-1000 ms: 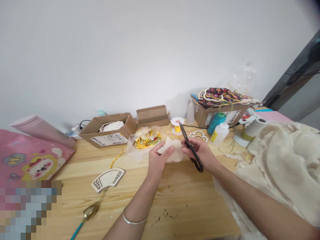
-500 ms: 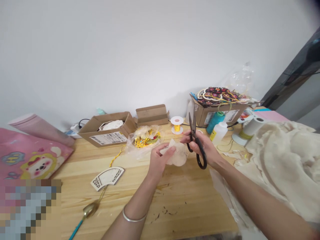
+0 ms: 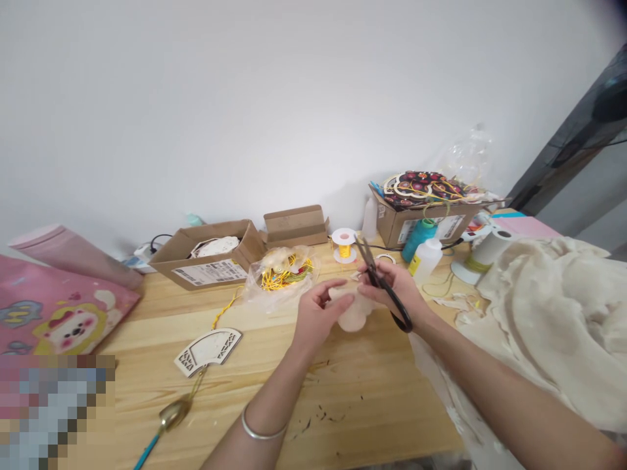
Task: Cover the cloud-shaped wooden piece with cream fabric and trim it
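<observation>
Between my two hands is a small piece of pale, thin fabric [image 3: 353, 318] with rounded edges, held above the wooden table. My left hand [image 3: 319, 312] pinches its left side between thumb and fingers. Black-handled scissors [image 3: 386, 287] are gripped in my right hand [image 3: 399, 287], with the blades pointing up and away from the fabric. The right hand's fingertips also touch the fabric's upper right edge. Whether the blades are fully closed is hard to see.
A fan-shaped wooden piece [image 3: 208, 351] lies left, above a gold spoon-like tool [image 3: 174, 412]. Behind stand a cardboard box [image 3: 206, 251], a bag of yellow cords [image 3: 281, 277], a yellow thread spool [image 3: 345, 247] and a glue bottle [image 3: 427, 260]. Crumpled cream cloth [image 3: 548, 307] covers the right side.
My right hand has turned the scissors so their blades lean left, and its fingers have come onto the fabric. The fabric has tilted and sits slightly lower.
</observation>
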`<move>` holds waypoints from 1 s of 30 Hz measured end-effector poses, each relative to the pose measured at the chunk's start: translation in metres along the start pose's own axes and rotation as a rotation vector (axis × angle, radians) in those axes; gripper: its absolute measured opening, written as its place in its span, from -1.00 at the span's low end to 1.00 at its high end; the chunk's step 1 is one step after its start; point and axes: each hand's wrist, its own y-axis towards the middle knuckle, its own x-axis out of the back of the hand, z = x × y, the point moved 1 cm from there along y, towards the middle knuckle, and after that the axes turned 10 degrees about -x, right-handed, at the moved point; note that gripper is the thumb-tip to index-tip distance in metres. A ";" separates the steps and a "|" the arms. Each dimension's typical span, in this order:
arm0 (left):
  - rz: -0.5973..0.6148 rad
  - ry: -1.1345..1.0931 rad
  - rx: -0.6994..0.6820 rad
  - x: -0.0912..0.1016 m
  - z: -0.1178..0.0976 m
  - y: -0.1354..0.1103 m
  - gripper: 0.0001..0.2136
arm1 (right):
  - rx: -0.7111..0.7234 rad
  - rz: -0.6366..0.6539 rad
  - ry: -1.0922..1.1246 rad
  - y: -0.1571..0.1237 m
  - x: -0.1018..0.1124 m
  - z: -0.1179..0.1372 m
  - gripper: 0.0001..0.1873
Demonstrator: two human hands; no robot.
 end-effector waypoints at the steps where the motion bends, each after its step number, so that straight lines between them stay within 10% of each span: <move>1: -0.039 -0.092 0.017 -0.001 0.001 0.000 -0.68 | -0.009 -0.061 0.046 0.000 -0.001 -0.001 -0.60; 7: -0.038 -0.455 0.182 -0.011 0.004 -0.004 -0.72 | 0.000 -0.157 0.148 -0.002 -0.008 -0.004 -0.61; 17: -0.266 -0.466 -0.009 0.008 -0.010 0.005 -0.72 | 0.327 -0.094 -0.710 0.001 0.006 0.005 -0.60; 30: -0.176 -0.506 0.001 0.001 -0.002 0.001 -0.78 | 0.448 -0.218 -0.872 -0.002 0.004 0.003 -0.64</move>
